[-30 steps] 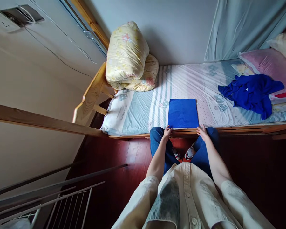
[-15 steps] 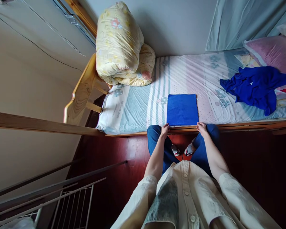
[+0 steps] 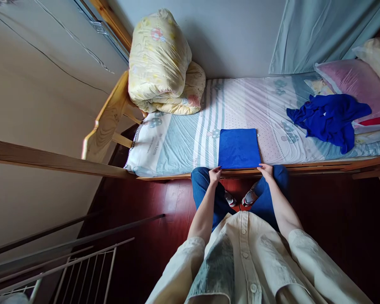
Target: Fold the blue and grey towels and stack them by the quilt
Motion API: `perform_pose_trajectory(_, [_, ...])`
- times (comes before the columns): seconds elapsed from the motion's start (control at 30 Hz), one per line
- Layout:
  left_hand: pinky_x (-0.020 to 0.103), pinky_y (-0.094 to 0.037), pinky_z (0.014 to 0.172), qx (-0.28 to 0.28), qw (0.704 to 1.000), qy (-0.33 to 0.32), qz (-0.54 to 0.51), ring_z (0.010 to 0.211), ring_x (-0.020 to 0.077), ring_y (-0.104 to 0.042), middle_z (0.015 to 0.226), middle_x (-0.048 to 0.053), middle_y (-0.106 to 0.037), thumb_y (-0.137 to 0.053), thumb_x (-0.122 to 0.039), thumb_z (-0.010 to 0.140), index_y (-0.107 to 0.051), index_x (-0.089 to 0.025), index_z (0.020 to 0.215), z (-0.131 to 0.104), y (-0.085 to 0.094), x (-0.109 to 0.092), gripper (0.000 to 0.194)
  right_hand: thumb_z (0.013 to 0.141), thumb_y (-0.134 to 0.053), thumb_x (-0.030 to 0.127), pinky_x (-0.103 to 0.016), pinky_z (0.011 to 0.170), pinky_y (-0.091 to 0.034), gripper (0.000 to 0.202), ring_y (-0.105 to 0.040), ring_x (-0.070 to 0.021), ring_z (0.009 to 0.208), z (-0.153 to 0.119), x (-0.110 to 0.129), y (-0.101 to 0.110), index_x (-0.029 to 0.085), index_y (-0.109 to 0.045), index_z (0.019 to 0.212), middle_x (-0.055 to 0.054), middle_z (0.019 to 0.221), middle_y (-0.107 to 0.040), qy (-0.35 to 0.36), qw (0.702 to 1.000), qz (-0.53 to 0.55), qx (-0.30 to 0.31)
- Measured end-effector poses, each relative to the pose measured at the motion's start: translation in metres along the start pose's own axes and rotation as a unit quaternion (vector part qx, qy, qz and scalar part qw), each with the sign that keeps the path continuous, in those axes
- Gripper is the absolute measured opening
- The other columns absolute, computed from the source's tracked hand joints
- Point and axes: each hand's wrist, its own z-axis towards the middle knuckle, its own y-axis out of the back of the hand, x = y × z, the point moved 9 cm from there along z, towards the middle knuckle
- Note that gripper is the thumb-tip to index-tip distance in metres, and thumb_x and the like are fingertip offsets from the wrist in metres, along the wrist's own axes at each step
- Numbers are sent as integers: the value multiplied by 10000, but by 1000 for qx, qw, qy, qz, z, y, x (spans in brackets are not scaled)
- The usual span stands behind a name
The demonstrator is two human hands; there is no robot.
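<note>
A square blue cloth (image 3: 239,148) lies flat and smooth on the bed, its near side along the bed's front edge. At its near left corner is my left hand (image 3: 214,175), with the fingers pinched on the corner. My right hand (image 3: 266,172) pinches the near right corner between thumb and fingers. Farther right on the bed lies a crumpled blue cloth (image 3: 331,119), apart from both hands.
The bed (image 3: 177,143) has a patterned sheet and a wooden end board (image 3: 106,120). A rolled yellow quilt (image 3: 160,59) sits at its left end; a pink pillow (image 3: 357,84) lies at the right. A white metal rack (image 3: 85,270) stands lower left.
The view has shifted slightly, so the bed and the things on it sit a little farther left in the picture. Both hands stay at the cloth's near corners.
</note>
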Motion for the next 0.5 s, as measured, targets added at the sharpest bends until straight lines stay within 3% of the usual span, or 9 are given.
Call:
perform_pose_trajectory(0.27, [279, -504, 736, 15, 993, -42, 113, 647, 166, -620, 555, -45, -576, -792, -132, 595, -748, -198, 727, 7, 1, -19, 154, 616, -819, 297, -356, 720, -596, 162, -698, -236, 691, 2, 16, 1, 201, -737, 718, -81, 718, -772, 49, 997, -58, -24])
perform_pose_trajectory(0.37, [298, -510, 831, 26, 987, -60, 146, 723, 186, -636, 597, -33, -577, -768, -103, 606, -728, -217, 697, 18, -1, -30, 151, 660, -772, 247, -336, 743, -576, 111, -692, -220, 694, 11, 29, 0, 200, -739, 755, -44, 694, -744, 75, 991, -113, -7])
perform_pose_trajectory(0.5, [337, -512, 939, 65, 972, -133, 183, 835, 220, -631, 690, 8, -567, -777, -109, 647, -725, -231, 688, 36, -7, -52, 139, 681, -794, 200, -318, 752, -543, 127, -642, -192, 688, 28, 45, -5, 203, -723, 786, -10, 678, -693, 100, 979, -176, 38])
